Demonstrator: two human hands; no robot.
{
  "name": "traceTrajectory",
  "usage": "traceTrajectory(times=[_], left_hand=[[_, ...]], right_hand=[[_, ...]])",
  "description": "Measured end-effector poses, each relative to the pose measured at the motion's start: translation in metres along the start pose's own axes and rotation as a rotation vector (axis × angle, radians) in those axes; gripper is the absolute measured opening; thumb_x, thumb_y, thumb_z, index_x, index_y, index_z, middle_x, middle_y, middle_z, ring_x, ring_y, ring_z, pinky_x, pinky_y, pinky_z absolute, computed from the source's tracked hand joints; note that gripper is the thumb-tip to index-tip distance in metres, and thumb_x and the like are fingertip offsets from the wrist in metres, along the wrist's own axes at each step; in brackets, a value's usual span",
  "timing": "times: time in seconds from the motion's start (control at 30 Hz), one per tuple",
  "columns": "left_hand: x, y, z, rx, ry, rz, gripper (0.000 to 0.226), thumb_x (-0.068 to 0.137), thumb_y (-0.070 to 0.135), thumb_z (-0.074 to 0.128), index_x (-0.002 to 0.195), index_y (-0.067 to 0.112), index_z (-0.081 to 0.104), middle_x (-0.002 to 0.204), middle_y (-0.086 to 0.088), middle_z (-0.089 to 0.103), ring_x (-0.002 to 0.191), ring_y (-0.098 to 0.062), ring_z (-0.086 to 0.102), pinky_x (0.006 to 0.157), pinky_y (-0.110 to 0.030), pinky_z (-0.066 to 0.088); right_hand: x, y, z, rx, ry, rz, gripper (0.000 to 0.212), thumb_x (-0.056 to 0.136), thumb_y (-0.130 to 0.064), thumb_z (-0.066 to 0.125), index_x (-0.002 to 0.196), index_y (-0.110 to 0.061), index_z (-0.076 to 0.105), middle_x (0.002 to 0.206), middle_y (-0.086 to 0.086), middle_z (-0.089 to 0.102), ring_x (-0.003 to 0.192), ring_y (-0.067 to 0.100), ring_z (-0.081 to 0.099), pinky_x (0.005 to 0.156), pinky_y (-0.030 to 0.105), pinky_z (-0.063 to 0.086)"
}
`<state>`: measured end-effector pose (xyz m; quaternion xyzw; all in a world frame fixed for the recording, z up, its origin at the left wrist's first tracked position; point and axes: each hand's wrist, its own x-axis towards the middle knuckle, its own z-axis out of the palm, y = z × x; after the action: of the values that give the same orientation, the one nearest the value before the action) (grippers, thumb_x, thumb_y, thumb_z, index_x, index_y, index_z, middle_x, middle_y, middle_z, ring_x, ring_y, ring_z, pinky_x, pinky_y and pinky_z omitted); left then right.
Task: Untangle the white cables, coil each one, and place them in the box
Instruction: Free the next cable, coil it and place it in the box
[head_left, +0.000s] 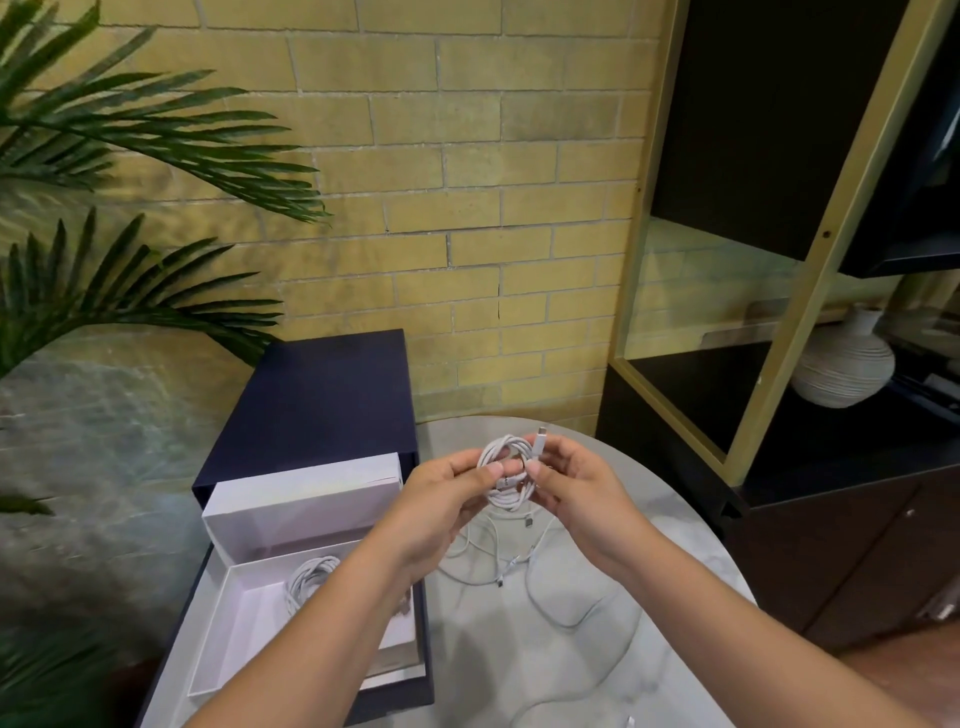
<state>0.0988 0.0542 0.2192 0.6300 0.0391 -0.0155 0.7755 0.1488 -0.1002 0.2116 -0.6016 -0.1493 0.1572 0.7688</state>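
Both hands hold one coiled white cable (506, 474) up above the round marble table (675, 525). My left hand (448, 493) pinches the coil's left side. My right hand (574, 483) grips its right side, and a plug end sticks up beside that thumb. A second coiled white cable (306, 579) lies inside the open white box (244, 634), which sits at the table's left. Below the hands, loose white cables (550, 597) trail in loops across the tabletop, partly hidden by my forearms.
The dark blue box lid (317, 405) stands behind the white box, against the yellow brick wall. Palm fronds (104, 156) reach in from the left. A black and gold shelf (779, 312) holding a ribbed white vase (844, 364) stands on the right.
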Motion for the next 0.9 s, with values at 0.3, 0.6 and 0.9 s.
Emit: traceTrajectory(times=[0.3,0.6,0.9], left_hand=[[-0.010,0.000,0.003,-0.100,0.004,0.019,0.035,0.089,-0.005,0.057,0.119,0.013,0.054,0.105,-0.010,0.073,0.092,-0.018,0.070,0.090,-0.031,0.051],[-0.006,-0.006,-0.006,0.364,0.119,0.084,0.017,0.097,0.022,0.054,0.099,0.008,0.063,0.075,0.003,0.071,0.075,-0.012,0.067,0.082,-0.038,0.050],[-0.002,-0.007,0.011,0.112,0.064,-0.113,0.026,0.100,0.024,0.043,0.100,0.007,0.063,0.073,-0.007,0.071,0.073,-0.016,0.067,0.088,-0.036,0.047]], right_hand=[[-0.007,0.000,0.004,0.065,-0.017,0.031,0.025,0.096,-0.001,0.048,0.118,-0.002,0.058,0.104,0.015,0.067,0.089,0.020,0.066,0.074,0.027,0.056],[-0.012,0.004,0.010,0.023,-0.058,0.026,0.022,0.093,-0.008,0.056,0.115,-0.009,0.059,0.095,0.010,0.069,0.083,0.019,0.067,0.070,0.029,0.054],[-0.005,0.012,-0.009,-0.085,-0.091,0.048,0.022,0.088,-0.002,0.062,0.109,-0.006,0.060,0.089,0.008,0.062,0.069,0.009,0.063,0.059,0.018,0.048]])
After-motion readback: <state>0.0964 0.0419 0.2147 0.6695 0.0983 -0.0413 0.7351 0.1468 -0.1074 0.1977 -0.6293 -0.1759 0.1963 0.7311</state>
